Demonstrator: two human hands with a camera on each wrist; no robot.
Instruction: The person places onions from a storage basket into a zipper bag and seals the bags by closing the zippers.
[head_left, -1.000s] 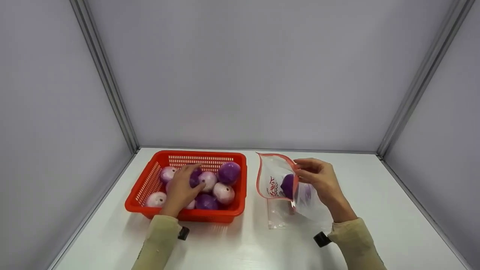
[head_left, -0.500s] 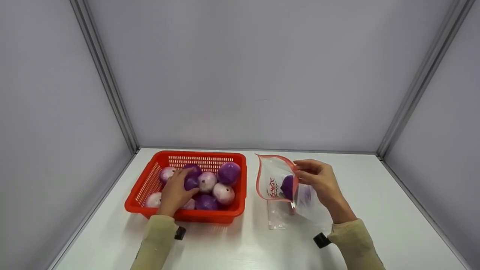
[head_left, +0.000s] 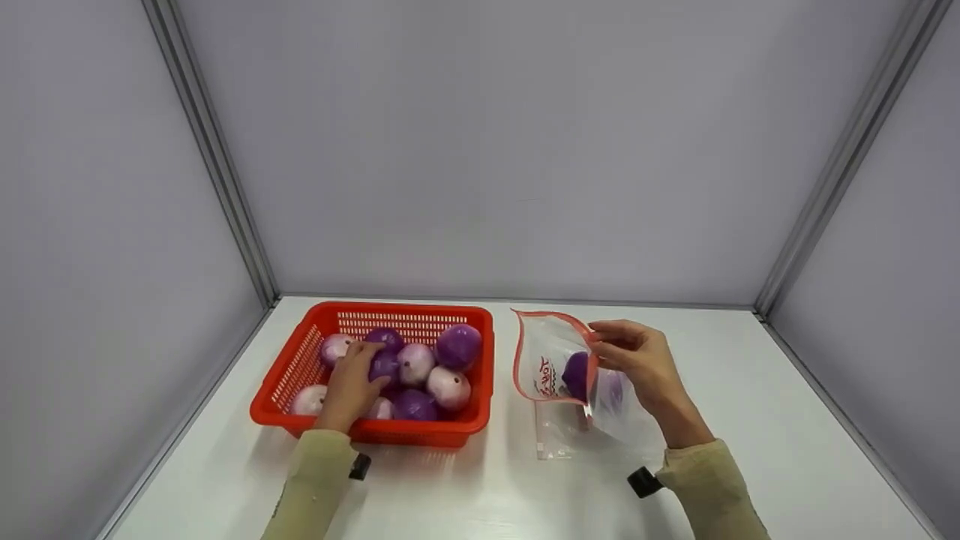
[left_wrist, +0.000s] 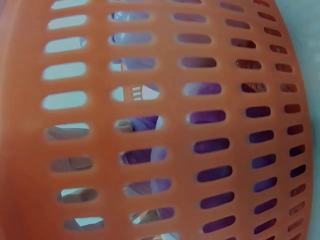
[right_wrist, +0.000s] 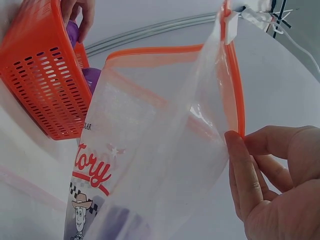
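In the head view my left hand point(head_left: 350, 382) is down in a red plastic basket point(head_left: 484, 375). Its thumb and fingers curl round a dark purple onion point(head_left: 385, 367); several other purple and pinkish-white onions lie about it. The right wrist view catches that hand at the basket's top with purple between the fingers. My right hand point(head_left: 637, 364) pinches the orange-edged rim of a clear zip bag point(right_wrist: 150, 100), whose mouth gapes to the left. Inside the bag sits a purple onion point(head_left: 576, 373). The basket wall point(left_wrist: 170, 140) hides most of the left wrist view.
Basket and bag stand side by side on a white table point(head_left: 480, 495), a narrow gap between them. Another clear bag point(head_left: 555, 442) appears to lie flat under the held one. Grey walls point(head_left: 480, 150) close in the back and both sides.
My left hand has moved slightly left and toward me in the basket, its fingers closing round the purple onion. The right hand and bag have barely shifted.
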